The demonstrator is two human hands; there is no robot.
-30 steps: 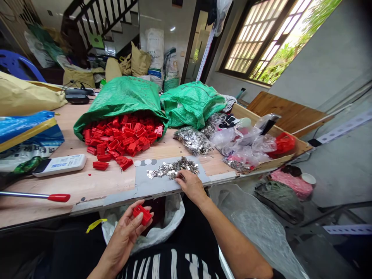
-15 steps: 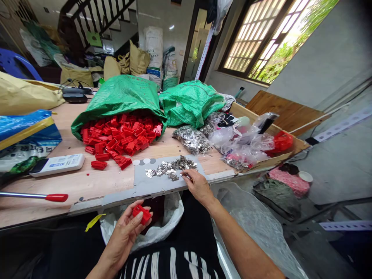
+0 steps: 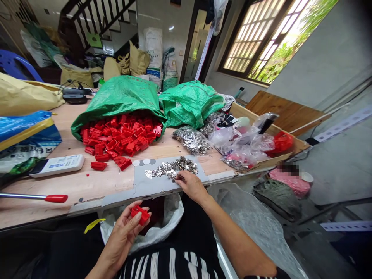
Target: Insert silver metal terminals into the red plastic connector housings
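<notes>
My left hand [image 3: 126, 228] is closed round a red plastic part [image 3: 140, 215], held low in front of the table edge. At the near edge of a pile of small silvery metal pieces [image 3: 167, 169], the fingers of my right hand [image 3: 190, 186] are pinched together; whatever is between them is too small to make out. The pile lies on a grey sheet [image 3: 154, 188]. Many more red parts [image 3: 122, 135] spill from the mouth of a green sack [image 3: 124, 95] beyond it.
A second green sack [image 3: 192, 100], a clear bag of metal pieces [image 3: 192, 140] and a wooden tray [image 3: 296, 146] of plastic bags stand at the right. A white device [image 3: 59, 165] and a red-tipped lever [image 3: 56, 198] are at the left. An open white sack [image 3: 171, 221] hangs below the edge.
My right hand has moved slightly left and towards me along the pile's near edge. My left hand, with the red part, has shifted slightly left.
</notes>
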